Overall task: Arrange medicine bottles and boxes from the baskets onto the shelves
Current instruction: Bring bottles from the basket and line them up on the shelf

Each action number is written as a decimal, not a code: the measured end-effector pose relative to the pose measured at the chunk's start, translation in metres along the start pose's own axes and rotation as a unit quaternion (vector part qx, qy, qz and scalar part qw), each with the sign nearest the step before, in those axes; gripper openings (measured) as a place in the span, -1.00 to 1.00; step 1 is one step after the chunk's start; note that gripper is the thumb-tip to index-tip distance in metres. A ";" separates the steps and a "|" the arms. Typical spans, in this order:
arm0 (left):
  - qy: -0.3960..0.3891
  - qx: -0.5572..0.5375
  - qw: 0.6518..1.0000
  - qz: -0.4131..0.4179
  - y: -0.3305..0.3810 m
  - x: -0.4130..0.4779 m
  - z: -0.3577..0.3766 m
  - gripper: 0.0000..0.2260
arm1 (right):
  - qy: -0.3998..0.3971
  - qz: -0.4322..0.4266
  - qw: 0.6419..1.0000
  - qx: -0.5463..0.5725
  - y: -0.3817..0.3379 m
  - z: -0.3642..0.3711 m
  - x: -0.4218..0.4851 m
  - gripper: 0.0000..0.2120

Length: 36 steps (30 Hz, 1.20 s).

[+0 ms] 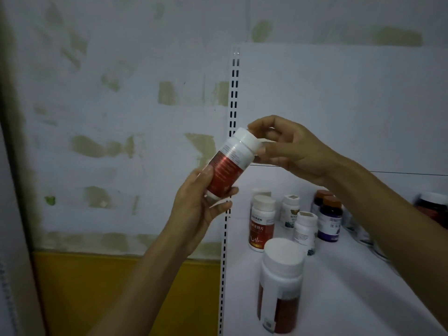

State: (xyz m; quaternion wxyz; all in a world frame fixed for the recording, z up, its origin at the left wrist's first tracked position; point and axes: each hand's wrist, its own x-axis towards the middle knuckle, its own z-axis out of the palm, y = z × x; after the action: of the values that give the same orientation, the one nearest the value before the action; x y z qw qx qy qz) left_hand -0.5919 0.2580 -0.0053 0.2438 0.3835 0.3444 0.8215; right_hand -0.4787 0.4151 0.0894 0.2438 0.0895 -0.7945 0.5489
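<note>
A white medicine bottle with a red label [229, 163] is held tilted in the air, left of the shelf upright. My left hand [197, 209] grips its bottom end. My right hand [288, 149] holds its white cap between thumb and fingers. On the white shelf [344, 294] below stand several bottles: a large red-and-white one [280, 284] at the front, a smaller red-labelled one [261, 221] behind it, two small white ones [305, 230] and dark purple ones with brown caps [329, 218].
The slotted white shelf upright [234, 93] runs vertically just behind the held bottle. A patchy white wall with a yellow band [121, 292] lies to the left. My right forearm crosses over more bottles [434, 207] at the shelf's right end.
</note>
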 end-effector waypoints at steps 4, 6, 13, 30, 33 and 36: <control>0.058 0.197 0.952 0.226 0.000 -0.012 0.005 -0.65 | -0.013 0.036 0.999 -0.028 0.001 0.011 -0.006 -0.48; 0.056 0.307 0.892 0.327 -0.003 -0.017 0.006 -0.62 | -0.016 0.044 0.999 -0.026 0.002 0.019 -0.009 -0.44; 0.032 0.404 0.834 0.374 -0.005 -0.028 0.017 -0.55 | 0.006 0.004 1.000 0.014 -0.002 0.024 -0.026 -0.46; -0.002 0.389 0.861 0.329 -0.009 -0.023 0.009 -0.57 | 0.022 0.025 0.998 0.048 0.007 0.006 -0.033 -0.48; 0.000 0.435 0.825 0.360 -0.014 -0.018 0.003 -0.53 | 0.027 0.020 0.998 0.055 0.010 0.009 -0.028 -0.51; 0.022 0.306 0.926 0.219 -0.014 -0.018 0.002 -0.46 | 0.015 0.004 0.999 0.041 0.011 0.008 -0.025 -0.51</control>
State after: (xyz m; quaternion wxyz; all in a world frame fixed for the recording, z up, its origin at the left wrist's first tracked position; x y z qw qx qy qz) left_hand -0.5778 0.2564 -0.0232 -0.0784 0.4873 0.4916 0.7174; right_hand -0.4644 0.4090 0.0659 0.2498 0.0884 -0.7680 0.5830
